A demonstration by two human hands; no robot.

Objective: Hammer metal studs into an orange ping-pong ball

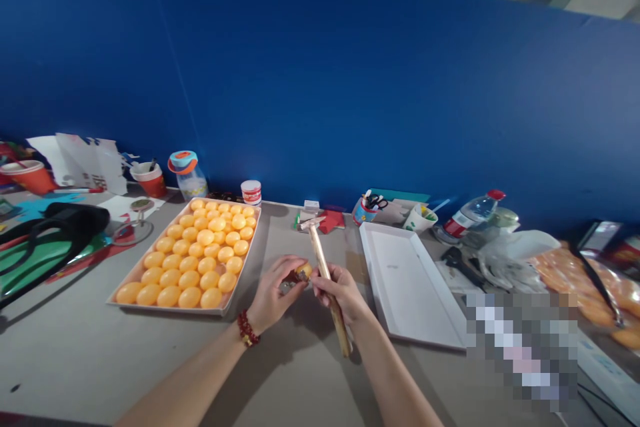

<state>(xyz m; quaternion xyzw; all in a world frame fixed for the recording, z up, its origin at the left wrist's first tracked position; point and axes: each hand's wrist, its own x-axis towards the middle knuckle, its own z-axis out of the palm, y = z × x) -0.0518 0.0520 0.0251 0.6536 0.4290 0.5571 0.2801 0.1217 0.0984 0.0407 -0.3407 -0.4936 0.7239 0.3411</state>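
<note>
Between the fingers of my left hand (pixel 277 290) is an orange ping-pong ball (pixel 304 269) with a dark, rough patch on its lower side; what the patch is cannot be made out. My right hand (pixel 343 293) is closed round the wooden handle of a hammer (pixel 320 250), its metal head up and away from me. The right fingertips are close beside the ball; whether they touch it is unclear. To the left, a shallow white box (pixel 223 311) holds several rows of orange ping-pong balls (pixel 189 279). On the right lies a white box lid or tray (pixel 413 280).
Along the blue partition (pixel 320 80) stand a lidded jar (pixel 190 177), a small tub (pixel 251 192), a pen cup with scissors (pixel 365 209) and a plastic bottle (pixel 470 217). A black strapped item (pixel 75 220) lies far left. Bagged orange balls (pixel 575 273) lie far right.
</note>
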